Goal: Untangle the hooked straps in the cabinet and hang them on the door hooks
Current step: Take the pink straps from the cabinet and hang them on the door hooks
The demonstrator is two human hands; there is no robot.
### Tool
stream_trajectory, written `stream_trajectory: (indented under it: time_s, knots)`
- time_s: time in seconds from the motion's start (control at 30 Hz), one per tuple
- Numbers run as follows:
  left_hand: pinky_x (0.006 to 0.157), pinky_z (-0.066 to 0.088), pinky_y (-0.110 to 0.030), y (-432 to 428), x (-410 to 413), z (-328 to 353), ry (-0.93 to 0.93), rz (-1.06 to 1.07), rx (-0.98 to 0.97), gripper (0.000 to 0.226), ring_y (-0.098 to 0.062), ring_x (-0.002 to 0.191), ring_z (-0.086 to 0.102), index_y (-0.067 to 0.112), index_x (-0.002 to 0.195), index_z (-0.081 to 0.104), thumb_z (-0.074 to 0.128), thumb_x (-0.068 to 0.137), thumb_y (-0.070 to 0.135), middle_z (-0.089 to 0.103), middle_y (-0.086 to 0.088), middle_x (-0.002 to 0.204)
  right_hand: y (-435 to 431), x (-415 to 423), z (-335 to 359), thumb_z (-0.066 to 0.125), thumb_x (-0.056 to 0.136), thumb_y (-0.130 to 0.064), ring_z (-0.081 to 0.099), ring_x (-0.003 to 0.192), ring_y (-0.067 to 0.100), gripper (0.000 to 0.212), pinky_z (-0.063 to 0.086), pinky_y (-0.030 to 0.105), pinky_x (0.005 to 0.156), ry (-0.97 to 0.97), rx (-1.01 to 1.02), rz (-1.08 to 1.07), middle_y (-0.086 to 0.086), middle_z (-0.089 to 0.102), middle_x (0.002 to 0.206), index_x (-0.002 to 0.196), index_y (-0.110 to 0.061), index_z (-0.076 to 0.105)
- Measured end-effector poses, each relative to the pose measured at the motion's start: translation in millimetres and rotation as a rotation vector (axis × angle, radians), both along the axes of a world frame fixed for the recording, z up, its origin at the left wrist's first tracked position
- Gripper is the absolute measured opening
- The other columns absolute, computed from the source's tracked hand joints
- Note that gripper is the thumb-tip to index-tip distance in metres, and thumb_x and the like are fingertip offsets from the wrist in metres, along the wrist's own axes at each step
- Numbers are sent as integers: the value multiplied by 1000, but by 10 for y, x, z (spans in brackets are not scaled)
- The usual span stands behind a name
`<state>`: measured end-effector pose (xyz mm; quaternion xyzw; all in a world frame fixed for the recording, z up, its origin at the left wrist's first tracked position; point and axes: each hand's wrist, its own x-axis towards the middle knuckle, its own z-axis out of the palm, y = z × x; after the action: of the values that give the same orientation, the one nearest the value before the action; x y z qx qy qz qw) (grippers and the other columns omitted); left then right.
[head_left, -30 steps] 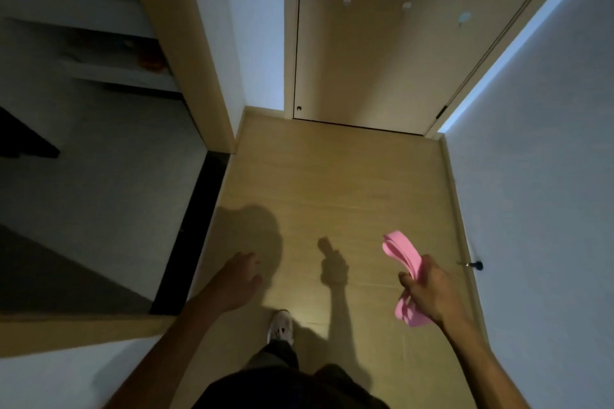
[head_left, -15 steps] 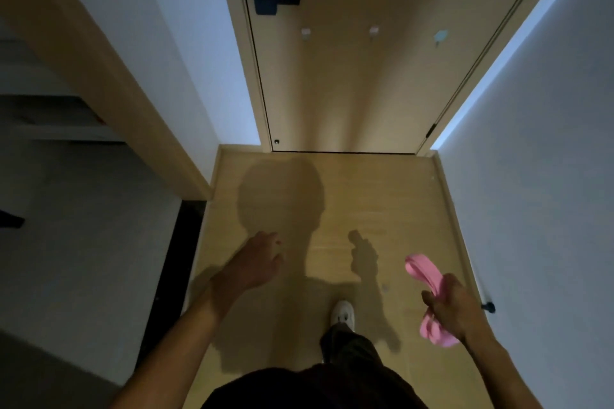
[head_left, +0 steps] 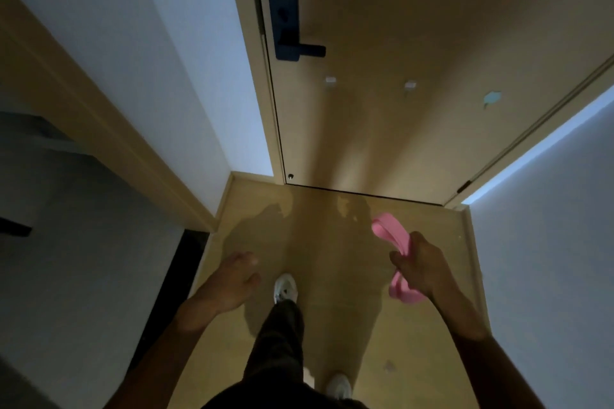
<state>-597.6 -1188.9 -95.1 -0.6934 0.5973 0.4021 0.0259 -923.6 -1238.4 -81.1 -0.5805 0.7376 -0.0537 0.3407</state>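
Door (head_left: 415, 143) closer now; right hand (head_left: 422, 262) grips the pink strap (head_left: 388, 231), left hand (head_left: 232, 282) relaxed, empty

Both bare forearms extend forward toward the door (head_left: 398, 129), hands well short of it. The left hand (head_left: 237, 279) is palm down, fingers relaxed and loosely spread, holding nothing. The right hand (head_left: 420, 267), knuckles up, grips a pink strap (head_left: 388, 232) in curled fingers.
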Motion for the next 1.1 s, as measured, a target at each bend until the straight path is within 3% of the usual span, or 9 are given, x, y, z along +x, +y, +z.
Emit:
stream_trajectory:
  time_s: [0.17,0.3,0.5,0.67,0.73,0.83,0.93,1.0,1.1]
  knots:
    - [107,33,-29,-1007,331,-30,2,-14,-37,41,-24,129,42,4,136,39,42,98,21,42,-13,141,-795,246,-72,58,89,-20,61,74,21,25,47,28,59,7,-43,15,5,59,88,107,-6,49]
    - [102,36,-29,-1859,411,73,9,-25,-108,38,-22,125,46,13,132,44,46,96,25,45,-8,137,-1237,279,-99,61,89,-19,55,62,12,19,43,23,52,9,-45,-47,8,61,83,92,-13,44]
    - [102,38,-32,-2931,160,210,29,-125,-195,39,-21,124,46,13,131,46,48,95,27,48,-8,134,-1924,235,-18,61,89,-25,54,71,19,23,39,28,60,41,33,-117,6,58,88,92,-14,42]
    - [101,41,-33,-3657,-278,308,79,-193,-224,42,-21,124,47,14,134,43,45,96,29,47,-6,136,-2706,359,75,60,89,-26,58,75,19,24,41,27,63,-38,-5,3,3,60,90,103,-11,49]
    - [100,41,-32,-3911,-481,352,140,-192,-243,47,-19,126,46,16,139,37,47,95,30,44,-4,141,-3009,418,115,61,89,-26,61,73,18,25,46,27,61,-117,-31,81,4,64,90,105,-11,49]
    - [92,39,-21,-4212,-759,437,378,-146,-213,58,-10,124,45,21,145,27,53,94,26,43,2,143,-3377,482,200,61,90,-25,61,69,16,24,47,20,57,-226,-84,172,4,64,86,105,-11,50]
    - [83,42,-13,-4453,-902,493,545,-69,-230,47,-9,116,50,20,137,39,56,92,21,51,4,127,-3655,525,211,62,89,-27,56,68,12,21,38,14,55,-275,-138,232,0,59,83,101,-14,50]
    - [82,45,-13,-4589,-921,496,563,-38,-269,39,-11,112,54,19,128,47,59,90,22,54,8,116,-3792,517,179,61,90,-27,54,67,7,21,37,14,55,-297,-120,230,-4,57,82,101,-13,51]
    - [77,46,-12,-4745,-928,478,540,-66,-279,32,-7,98,57,22,118,52,62,88,27,58,10,106,-3948,489,83,61,89,-31,60,80,18,27,49,27,68,-318,-76,239,2,64,91,108,-12,55]
